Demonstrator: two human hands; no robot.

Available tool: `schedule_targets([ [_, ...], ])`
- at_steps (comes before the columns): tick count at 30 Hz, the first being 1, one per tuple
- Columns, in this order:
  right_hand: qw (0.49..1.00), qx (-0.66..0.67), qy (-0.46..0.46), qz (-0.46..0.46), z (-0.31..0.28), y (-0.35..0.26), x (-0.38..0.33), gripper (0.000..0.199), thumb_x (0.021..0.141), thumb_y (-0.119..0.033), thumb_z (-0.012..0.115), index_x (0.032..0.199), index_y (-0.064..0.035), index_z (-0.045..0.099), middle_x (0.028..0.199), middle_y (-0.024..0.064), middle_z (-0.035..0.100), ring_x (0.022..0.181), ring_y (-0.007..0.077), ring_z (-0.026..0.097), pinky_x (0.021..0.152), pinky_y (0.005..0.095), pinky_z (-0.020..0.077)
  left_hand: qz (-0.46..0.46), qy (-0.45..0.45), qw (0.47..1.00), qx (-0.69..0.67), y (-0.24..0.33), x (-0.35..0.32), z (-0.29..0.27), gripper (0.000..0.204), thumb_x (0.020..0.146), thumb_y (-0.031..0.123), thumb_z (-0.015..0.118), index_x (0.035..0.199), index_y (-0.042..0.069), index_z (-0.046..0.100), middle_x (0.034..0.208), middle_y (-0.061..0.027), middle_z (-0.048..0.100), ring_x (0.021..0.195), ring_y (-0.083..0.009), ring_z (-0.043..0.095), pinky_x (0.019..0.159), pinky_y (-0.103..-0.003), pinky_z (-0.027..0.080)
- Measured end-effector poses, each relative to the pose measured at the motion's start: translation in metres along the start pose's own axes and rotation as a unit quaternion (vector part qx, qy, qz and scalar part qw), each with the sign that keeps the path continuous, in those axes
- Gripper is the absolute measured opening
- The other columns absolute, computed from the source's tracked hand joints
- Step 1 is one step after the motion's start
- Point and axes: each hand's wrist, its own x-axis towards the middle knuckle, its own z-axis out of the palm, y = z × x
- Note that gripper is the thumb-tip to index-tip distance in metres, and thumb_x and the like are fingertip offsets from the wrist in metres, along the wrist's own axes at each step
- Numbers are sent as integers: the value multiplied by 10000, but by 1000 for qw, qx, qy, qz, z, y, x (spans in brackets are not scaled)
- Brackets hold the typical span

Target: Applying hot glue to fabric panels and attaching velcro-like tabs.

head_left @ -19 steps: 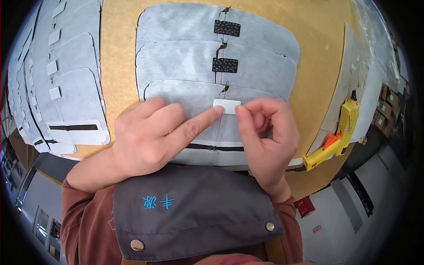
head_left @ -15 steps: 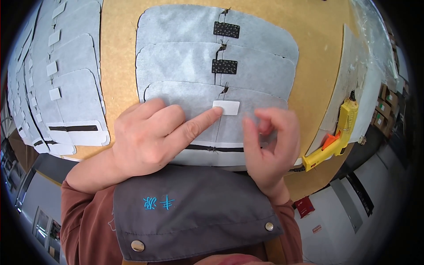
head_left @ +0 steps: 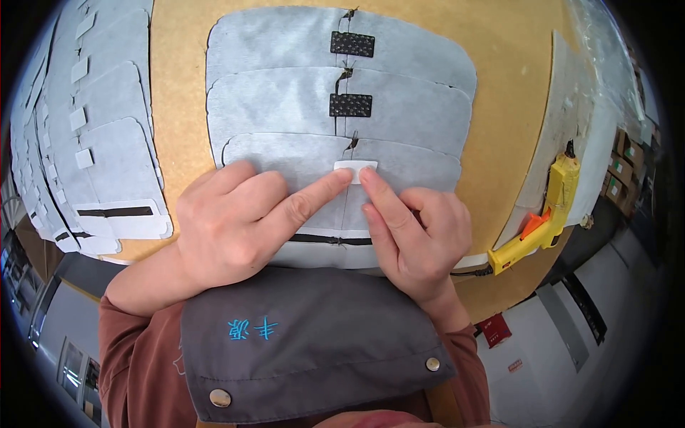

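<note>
A small white rectangular patch lies on the nearest grey fabric panel. My left hand rests over the panel's left part, its index finger stretched out and the tip pressing the patch's left end. From the right, the index fingertip of my right hand presses the same patch. My right thumb is apart from that finger, touching or just above the panel. Neither hand grasps anything. Behind, a middle panel and a far panel overlap, bearing a black dotted patch and another black patch.
Overlapping grey panels with small white squares cover the left of the tan board. At the right lies a yellow glue gun with an orange trigger and a black cord. Clear plastic sheeting hangs at the far right.
My right hand has moved left and put its index fingertip on the white patch. Board, panels and patch sit slightly farther left in view. My left fingertip stays on the patch.
</note>
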Motion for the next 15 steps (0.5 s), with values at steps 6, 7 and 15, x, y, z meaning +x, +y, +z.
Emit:
schedule_targets([
  [6, 999, 32, 25, 37, 2, 1, -5, 459, 779, -300, 785, 1220, -184, 725, 753, -44, 523, 615, 146, 476, 534, 304, 350, 7, 17, 1000, -23, -4, -3, 1, 526, 648, 101, 816, 1170, 120, 754, 628, 24, 230, 511, -128, 309, 436, -291, 247],
  [7, 998, 32, 24, 38, 3, 1, -5, 459, 779, -300, 785, 1220, -184, 725, 753, -44, 523, 615, 146, 476, 534, 304, 350, 11, 7, 1000, -17, -4, -3, 0, 520, 656, 102, 822, 1171, 117, 753, 629, 25, 231, 512, -129, 311, 438, -292, 247],
  [15, 1000, 13, -11, 17, 0, 1, 0, 433, 768, -348, 788, 1183, -230, 748, 789, -52, 470, 600, 120, 436, 528, 289, 334, 16, -3, 999, 30, -5, -4, 3, 620, 586, 182, 659, 1198, 191, 755, 627, 36, 245, 512, -105, 310, 408, -246, 290],
])
